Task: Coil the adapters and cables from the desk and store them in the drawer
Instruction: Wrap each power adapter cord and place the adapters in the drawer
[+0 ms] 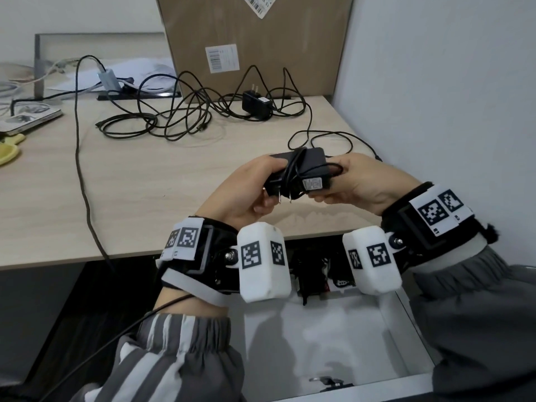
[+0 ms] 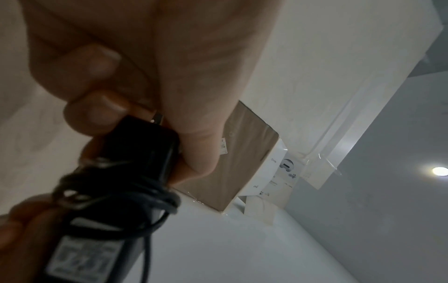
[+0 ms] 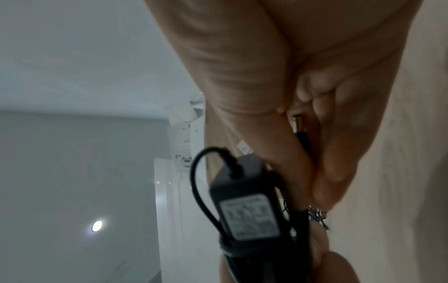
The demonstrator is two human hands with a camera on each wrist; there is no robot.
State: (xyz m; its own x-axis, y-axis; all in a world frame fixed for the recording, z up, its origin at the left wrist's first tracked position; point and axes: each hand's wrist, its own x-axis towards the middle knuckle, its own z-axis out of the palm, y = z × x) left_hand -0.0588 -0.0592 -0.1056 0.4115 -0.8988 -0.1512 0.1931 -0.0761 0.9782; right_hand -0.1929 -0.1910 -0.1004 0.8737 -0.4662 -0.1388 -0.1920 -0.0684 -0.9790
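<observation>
I hold a black power adapter (image 1: 304, 166) above the desk's front edge, with its thin cable wound several times around its body. My left hand (image 1: 258, 184) grips the end with the two metal prongs (image 1: 280, 198), fingers curled under it (image 2: 97, 111). My right hand (image 1: 353, 178) holds the other end, near the label (image 1: 312, 184). In the right wrist view the cable's barrel plug (image 3: 300, 130) is pinched between those fingers, beside the adapter (image 3: 244, 206). The white drawer (image 1: 406, 323) stands pulled out below my wrists.
A second black adapter (image 1: 256, 104) and a tangle of black cables (image 1: 179, 117) lie at the back of the desk (image 1: 145, 184), before a cardboard box (image 1: 255, 39). One cable loop (image 1: 319, 137) lies just behind my hands. Dark items (image 1: 310, 274) sit at the drawer's back.
</observation>
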